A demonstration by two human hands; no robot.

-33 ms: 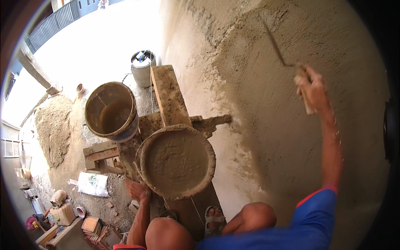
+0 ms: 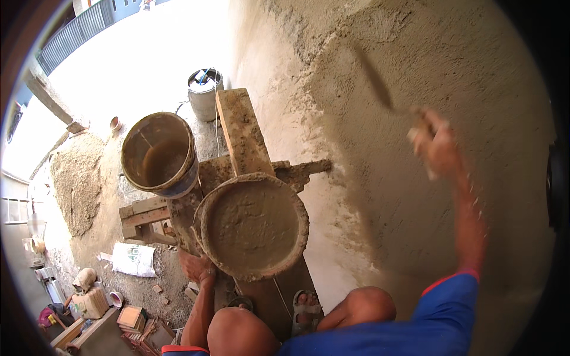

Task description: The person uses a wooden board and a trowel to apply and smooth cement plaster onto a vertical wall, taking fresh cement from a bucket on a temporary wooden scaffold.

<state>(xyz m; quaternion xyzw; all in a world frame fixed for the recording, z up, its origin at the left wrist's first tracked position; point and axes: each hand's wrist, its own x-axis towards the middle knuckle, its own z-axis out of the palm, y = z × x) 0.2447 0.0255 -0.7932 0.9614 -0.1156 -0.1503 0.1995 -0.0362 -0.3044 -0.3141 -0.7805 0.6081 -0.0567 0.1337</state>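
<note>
My right hand (image 2: 439, 148) is closed around the wooden handle of a trowel (image 2: 375, 78). The trowel's blade is blurred by motion, in front of the rough, wet-looking plastered wall (image 2: 427, 219); I cannot tell if it touches. My left hand (image 2: 195, 266) is low beside a round tub of mortar (image 2: 254, 228), closed at the edge of the plank (image 2: 185, 228) beneath it; its fingertips are partly hidden. Grey-brown mortar fills most of the tub, its rim crusted. Beyond the tub stands a bucket (image 2: 189, 169) with murky liquid inside.
A thick board (image 2: 242, 133) lies ahead of the tub. My sandalled foot (image 2: 306, 308) rests on planks above the ground. Below are a sand heap (image 2: 74, 184), a white sack (image 2: 133, 260), a drum (image 2: 203, 101), a jerrycan (image 2: 91, 304) and stacked tiles (image 2: 132, 320).
My right hand has shifted slightly down and left with the trowel, and the blade has swung left, showing more of its flat face. My left hand stays at the plank.
</note>
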